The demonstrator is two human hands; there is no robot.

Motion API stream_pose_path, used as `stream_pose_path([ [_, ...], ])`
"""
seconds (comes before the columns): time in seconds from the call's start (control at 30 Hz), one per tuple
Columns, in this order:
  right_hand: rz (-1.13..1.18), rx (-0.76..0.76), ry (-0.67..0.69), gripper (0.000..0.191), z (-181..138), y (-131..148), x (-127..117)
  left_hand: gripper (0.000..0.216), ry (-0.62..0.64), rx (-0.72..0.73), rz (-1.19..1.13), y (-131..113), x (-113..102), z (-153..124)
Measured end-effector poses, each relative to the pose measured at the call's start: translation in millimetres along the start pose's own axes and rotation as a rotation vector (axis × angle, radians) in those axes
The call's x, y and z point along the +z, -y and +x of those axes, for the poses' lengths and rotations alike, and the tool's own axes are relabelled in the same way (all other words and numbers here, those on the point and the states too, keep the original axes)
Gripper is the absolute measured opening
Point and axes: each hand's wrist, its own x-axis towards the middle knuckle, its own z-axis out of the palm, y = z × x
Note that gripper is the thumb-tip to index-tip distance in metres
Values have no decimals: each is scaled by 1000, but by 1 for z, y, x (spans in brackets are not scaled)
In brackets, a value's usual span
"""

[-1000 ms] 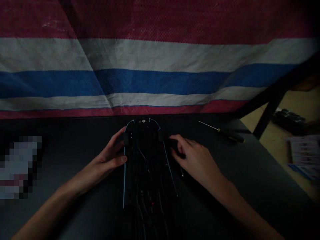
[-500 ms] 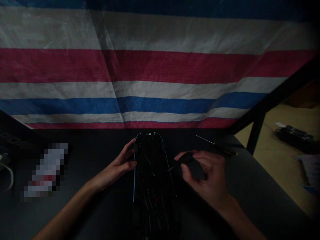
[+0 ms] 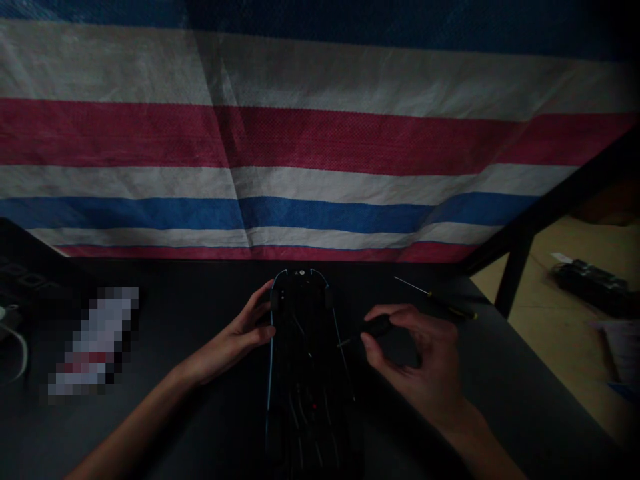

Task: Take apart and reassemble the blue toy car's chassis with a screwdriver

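A dark toy car with light blue edging lies upside down on the black table, its underside facing up. My left hand grips its left side, thumb near the edge and fingers at the far left corner. Between the thumb and fingers of my right hand is a small dark screwdriver. Its thin shaft points left, the tip close to the car's right edge; whether it touches is too dark to tell. A second screwdriver, black and yellow, lies on the table beyond my right hand.
A striped plastic sheet hangs along the back edge of the black table. At left are a blurred-out packet, a white cable and a dark box. A dark frame post stands at right; a black object lies on the floor.
My right hand's fingers have shifted around the screwdriver, and its handle shows at a different angle. The view has moved slightly; my left hand stays on the car.
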Motion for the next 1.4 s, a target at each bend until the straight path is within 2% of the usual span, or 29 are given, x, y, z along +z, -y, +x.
stream_pose_path([
  [0.13,-256,-116,61,24,1,-1,-3,84,0,10,-7,1,-1,1],
  [0.23,-299,-106,105,12,1,-1,-4,82,7,12,-10,2,-1,1],
  [0.33,-272,-104,114,20,2,0,-2,81,5,-3,-7,1,0,0],
  [0.5,-299,-233,74,26,1,2,0,79,7,11,-10,-1,1,0],
  [0.6,-292,-157,96,16,0,2,-2,81,8,8,-16,-2,2,0],
  [0.7,-277,-95,116,19,1,1,-5,81,3,14,-14,-1,2,0],
  [0.9,-298,-83,79,17,3,1,-3,81,8,24,-6,2,0,0],
  [1.0,-279,-86,109,14,2,0,-3,81,11,23,0,0,0,0],
  [1.07,-260,-86,128,22,2,-2,-2,81,14,21,-2,-1,0,0],
  [1.13,-256,-116,121,29,2,-2,0,81,17,19,-9,-1,1,0],
  [1.3,-297,-220,62,29,2,3,6,83,-1,18,-2,0,2,0],
  [1.4,-303,-164,82,22,2,7,5,82,-2,21,-8,0,2,0],
])
